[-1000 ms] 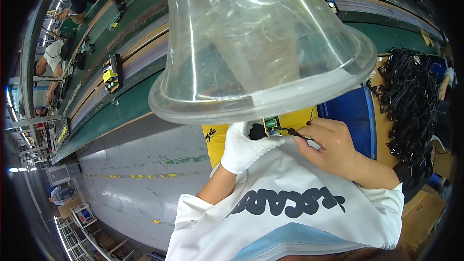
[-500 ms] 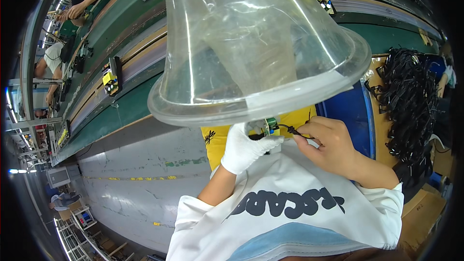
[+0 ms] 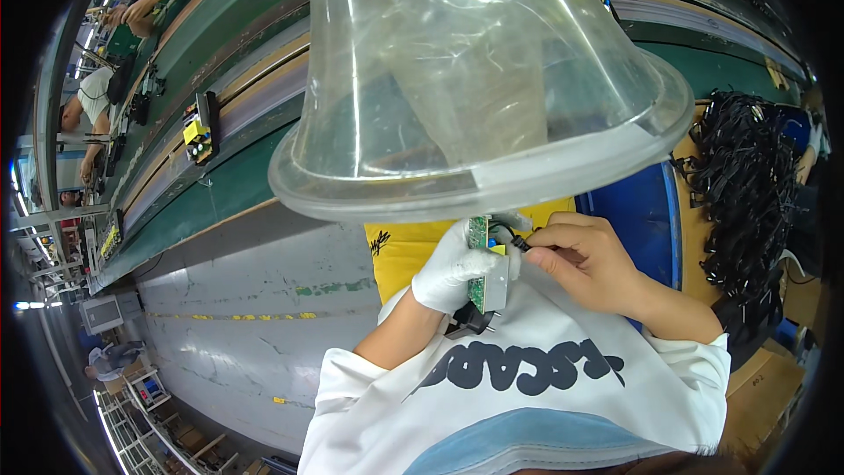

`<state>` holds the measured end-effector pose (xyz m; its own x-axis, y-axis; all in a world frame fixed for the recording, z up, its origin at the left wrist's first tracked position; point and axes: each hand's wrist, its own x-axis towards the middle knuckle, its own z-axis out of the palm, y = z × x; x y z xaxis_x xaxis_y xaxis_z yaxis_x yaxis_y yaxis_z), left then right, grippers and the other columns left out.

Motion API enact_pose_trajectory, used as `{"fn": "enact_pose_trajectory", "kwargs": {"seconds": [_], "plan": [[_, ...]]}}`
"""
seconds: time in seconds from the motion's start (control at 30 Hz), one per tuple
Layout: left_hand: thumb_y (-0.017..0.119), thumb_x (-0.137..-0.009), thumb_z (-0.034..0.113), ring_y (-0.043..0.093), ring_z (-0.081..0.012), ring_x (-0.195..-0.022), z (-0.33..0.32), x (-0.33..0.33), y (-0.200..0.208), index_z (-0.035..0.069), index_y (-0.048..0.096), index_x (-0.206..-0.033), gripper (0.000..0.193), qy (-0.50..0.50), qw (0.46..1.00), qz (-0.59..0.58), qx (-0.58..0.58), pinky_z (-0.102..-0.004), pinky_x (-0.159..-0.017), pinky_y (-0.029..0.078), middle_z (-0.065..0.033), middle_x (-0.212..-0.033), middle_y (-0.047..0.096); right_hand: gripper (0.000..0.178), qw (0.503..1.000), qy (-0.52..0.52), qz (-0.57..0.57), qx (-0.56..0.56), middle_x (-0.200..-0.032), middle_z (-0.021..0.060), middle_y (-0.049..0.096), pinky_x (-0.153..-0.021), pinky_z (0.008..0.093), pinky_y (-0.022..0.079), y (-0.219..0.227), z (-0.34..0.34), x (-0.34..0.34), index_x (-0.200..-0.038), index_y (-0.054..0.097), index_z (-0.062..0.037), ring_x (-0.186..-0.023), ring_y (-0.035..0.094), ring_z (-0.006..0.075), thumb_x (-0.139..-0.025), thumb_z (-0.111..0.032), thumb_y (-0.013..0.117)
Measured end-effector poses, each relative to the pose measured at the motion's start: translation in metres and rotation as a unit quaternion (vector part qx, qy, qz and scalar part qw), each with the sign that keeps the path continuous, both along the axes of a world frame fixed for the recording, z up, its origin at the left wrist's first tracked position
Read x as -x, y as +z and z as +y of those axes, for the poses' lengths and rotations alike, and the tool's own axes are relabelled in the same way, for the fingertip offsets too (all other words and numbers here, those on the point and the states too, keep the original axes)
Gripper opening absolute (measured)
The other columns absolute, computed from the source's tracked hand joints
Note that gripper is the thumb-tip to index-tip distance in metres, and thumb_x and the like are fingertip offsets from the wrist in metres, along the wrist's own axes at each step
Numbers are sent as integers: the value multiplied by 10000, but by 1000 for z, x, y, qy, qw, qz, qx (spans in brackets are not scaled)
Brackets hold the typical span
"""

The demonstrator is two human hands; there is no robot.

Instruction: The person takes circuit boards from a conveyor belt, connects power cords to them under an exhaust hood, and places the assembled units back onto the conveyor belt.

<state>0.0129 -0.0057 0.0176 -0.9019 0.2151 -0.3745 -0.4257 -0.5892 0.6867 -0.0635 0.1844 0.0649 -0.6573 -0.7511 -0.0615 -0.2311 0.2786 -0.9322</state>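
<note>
In front of my chest, my white-gloved left hand (image 3: 450, 271) grips a green circuit board (image 3: 477, 277) by its edge. The board is turned on edge, and a grey metal plate (image 3: 497, 281) and small blue and yellow parts show on it. My bare right hand (image 3: 587, 259) pinches a black cable (image 3: 519, 243) close to the board's upper end. The cable curves toward the board; where it joins is partly hidden by my gloved fingers. Just below the board is a black plug (image 3: 472, 320) with metal prongs, against my white shirt.
A clear plastic hood (image 3: 492, 180) hangs right above my hands. Beyond it runs a green workbench (image 3: 233, 183) with a conveyor rail and another board (image 3: 200, 132). A blue bin (image 3: 637, 198) and a heap of black cables (image 3: 747, 193) lie right. Other people work at far left and far right.
My left hand has turned the circuit board so its long side and grey plate show. The black plug has come into sight below. My right hand has moved slightly left with the cable.
</note>
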Motion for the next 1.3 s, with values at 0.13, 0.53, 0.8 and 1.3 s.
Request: {"fn": "enact_pose_trajectory", "kwargs": {"seconds": [0.13, 0.53, 0.8, 1.3], "plan": [[799, -616, 354, 601, -88, -728, 0, -2, -3, -53, 521, -1193, 758, -21, 1000, -19, 3, -196, -666, 469, -47, -850, 639, 119, 999, -3, 34, 8, -717, 94, 583, -506, 299, 398, -2, 1, 0, -890, 675, -2, -558, 525, 205, -839, -109, 676], [790, -638, 329, 625, -151, -671, 3, 4, 21, -36, 562, -1040, 588, 10, 1000, -10, -14, -244, -590, 491, -111, -772, 640, 157, 989, -53, 133, 29, -692, 96, 533, -529, 290, 407, -3, -4, 0, -991, 663, 6, -568, 519, 192, -890, -105, 618], [806, -707, 229, 654, -160, -787, -6, 27, 35, -54, 516, -1148, 598, 74, 988, 52, 122, -247, -710, 509, -128, -871, 681, 347, 998, -16, 35, -40, -716, 140, 534, -611, 353, 422, 12, 8, 26, -1175, 605, 4, -649, 498, 252, -989, -229, 427], [777, -732, 32, 594, -70, -677, -2, 45, 16, -4, 634, -1017, 322, 89, 904, 183, 377, -213, -597, 492, -45, -828, 682, 74, 972, -108, 208, 33, -658, 50, 515, -471, 253, 321, 41, -12, 37, -818, 667, -7, -532, 453, 135, -764, -26, 713]]}}
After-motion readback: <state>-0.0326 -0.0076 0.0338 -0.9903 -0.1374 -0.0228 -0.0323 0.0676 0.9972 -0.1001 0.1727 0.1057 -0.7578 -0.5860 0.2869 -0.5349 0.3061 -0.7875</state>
